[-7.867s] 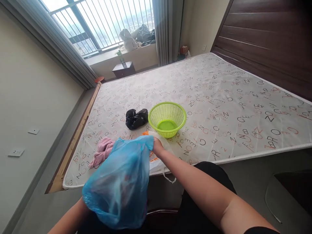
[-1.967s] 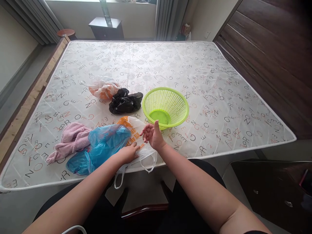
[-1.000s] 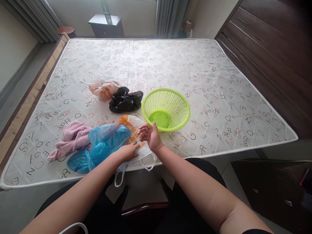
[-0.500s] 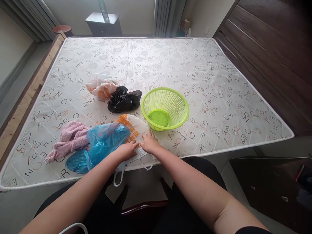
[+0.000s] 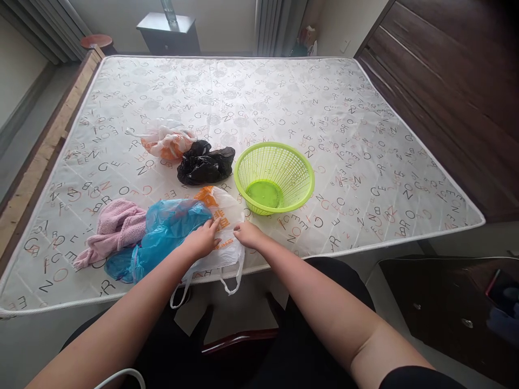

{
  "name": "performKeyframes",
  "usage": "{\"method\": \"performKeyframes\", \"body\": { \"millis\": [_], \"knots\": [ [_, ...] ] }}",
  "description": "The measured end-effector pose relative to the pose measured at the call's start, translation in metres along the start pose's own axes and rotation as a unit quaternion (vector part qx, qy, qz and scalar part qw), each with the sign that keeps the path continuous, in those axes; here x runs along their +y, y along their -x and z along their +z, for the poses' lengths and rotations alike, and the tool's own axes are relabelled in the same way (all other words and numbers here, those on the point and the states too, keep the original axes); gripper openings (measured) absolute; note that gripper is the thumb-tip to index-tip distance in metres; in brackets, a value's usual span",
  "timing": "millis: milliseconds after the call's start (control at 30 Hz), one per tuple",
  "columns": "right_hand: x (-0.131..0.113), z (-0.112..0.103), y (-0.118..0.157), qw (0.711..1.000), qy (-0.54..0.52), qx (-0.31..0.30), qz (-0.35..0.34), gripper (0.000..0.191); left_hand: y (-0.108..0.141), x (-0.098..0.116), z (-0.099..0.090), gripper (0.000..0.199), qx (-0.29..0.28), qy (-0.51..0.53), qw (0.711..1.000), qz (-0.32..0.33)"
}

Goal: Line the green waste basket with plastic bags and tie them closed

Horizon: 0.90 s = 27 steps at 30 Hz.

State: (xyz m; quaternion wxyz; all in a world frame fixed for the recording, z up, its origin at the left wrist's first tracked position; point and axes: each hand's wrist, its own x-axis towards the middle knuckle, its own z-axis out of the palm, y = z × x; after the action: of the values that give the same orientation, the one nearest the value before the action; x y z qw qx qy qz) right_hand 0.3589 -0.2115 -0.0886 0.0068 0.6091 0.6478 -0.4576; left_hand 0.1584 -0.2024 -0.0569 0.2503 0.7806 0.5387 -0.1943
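Note:
A white plastic bag with orange print [image 5: 225,254] lies spread at the mattress's near edge, its two handles hanging over. My left hand [image 5: 203,239] rests on the bag's left part with fingers stretched out and apart. At the bag's right edge, my right hand [image 5: 248,234] has its fingers curled in, pinching the plastic. Left of the bag and partly under my left forearm is a crumpled blue plastic bag [image 5: 162,232]. A pink towel [image 5: 119,227] lies bunched beside it. Just beyond my right hand stands a green plastic basket [image 5: 265,194] with nothing in it.
Behind the white bag lie a crumpled black plastic bag [image 5: 206,166] and another orange-and-white plastic bag [image 5: 168,143]. All rest on a letter-printed mattress [image 5: 365,162]. A dark wooden headboard [image 5: 441,97] rises at the right. A bedside cabinet [image 5: 168,35] stands beyond the far edge.
The white bag and its handles have shifted a little left. My left hand has moved slightly left and its fingers have spread; my right hand's fingers have curled in at the bag's edge.

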Motion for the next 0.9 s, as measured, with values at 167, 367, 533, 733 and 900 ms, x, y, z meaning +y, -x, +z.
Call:
{"method": "performKeyframes", "body": {
  "millis": [167, 367, 533, 733, 900],
  "knots": [
    [-0.001, 0.0, 0.0, 1.0, -0.004, 0.02, -0.023, 0.036, -0.001, -0.002, 0.003, 0.079, -0.002, -0.003, 1.0, -0.014],
    [0.0, -0.003, 0.007, 0.999, -0.014, 0.034, 0.023, 0.045, 0.001, 0.001, -0.021, 0.06, 0.221, -0.008, 0.969, -0.107],
    [0.002, -0.003, 0.009, 0.998, -0.043, 0.046, 0.016, 0.049, 0.001, -0.016, -0.031, 0.085, 0.215, -0.008, 0.966, -0.14],
    [-0.001, -0.004, 0.007, 0.996, -0.045, 0.073, 0.006, 0.049, -0.008, -0.029, -0.027, 0.076, 0.188, 0.153, 0.958, -0.154],
    [-0.014, -0.01, 0.014, 0.985, -0.017, 0.159, -0.072, 0.039, -0.014, -0.022, -0.034, 0.045, 0.403, 0.336, 0.849, -0.063]
  ]
}}
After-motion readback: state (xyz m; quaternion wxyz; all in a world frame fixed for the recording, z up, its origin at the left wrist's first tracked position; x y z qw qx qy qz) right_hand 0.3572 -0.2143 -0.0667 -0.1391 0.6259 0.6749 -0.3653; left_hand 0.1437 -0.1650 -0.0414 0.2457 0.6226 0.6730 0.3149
